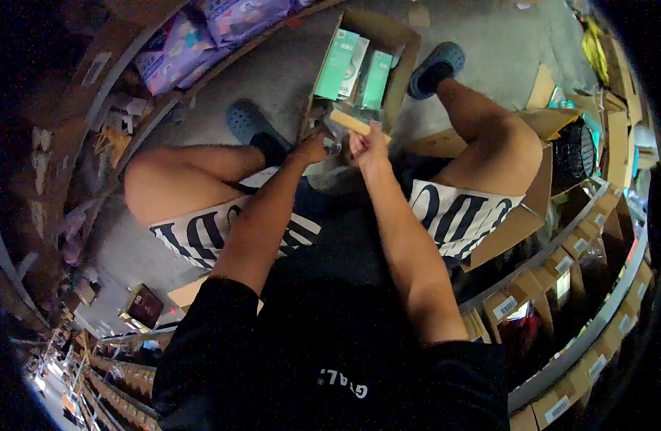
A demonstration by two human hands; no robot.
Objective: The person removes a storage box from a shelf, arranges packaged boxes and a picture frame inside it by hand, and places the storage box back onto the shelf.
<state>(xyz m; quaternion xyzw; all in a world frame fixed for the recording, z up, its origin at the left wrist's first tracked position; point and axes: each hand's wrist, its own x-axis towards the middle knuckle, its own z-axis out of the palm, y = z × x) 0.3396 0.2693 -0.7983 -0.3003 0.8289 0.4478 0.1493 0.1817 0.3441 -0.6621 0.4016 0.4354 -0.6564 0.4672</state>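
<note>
- Two bare hands working close together at the near end of an open cardboard box [404,68] that sits on the floor between the feet. I'll use that box as the landmark.
- Right hand [372,152]: thumb and fingers pinched around a tan bar [350,124], which slants across the box's near end. Can't read any print on it, and no clue what's in it.
- Left hand [314,150]: fingers look curled in, right by some crinkly clear plastic [334,147] at the box's near left corner. Can't tell if they've actually got hold of it.
- Inside the box: green cartons [338,66] with a white one [354,68] in between, all toward the far end.
- Step in hand, my read: the tan bar is being handled, with the left hand working close by. Moving it cleanly calls for a firm pinch, enough lift to clear the box wall, and keeping the loose plastic from snagging.
- Around the box: dark clogs [253,123] either side, purple packs [248,20] off to its left, a black mesh basket [575,149] off to its right, and labelled bins [509,307] nearer the body on that side.
</note>
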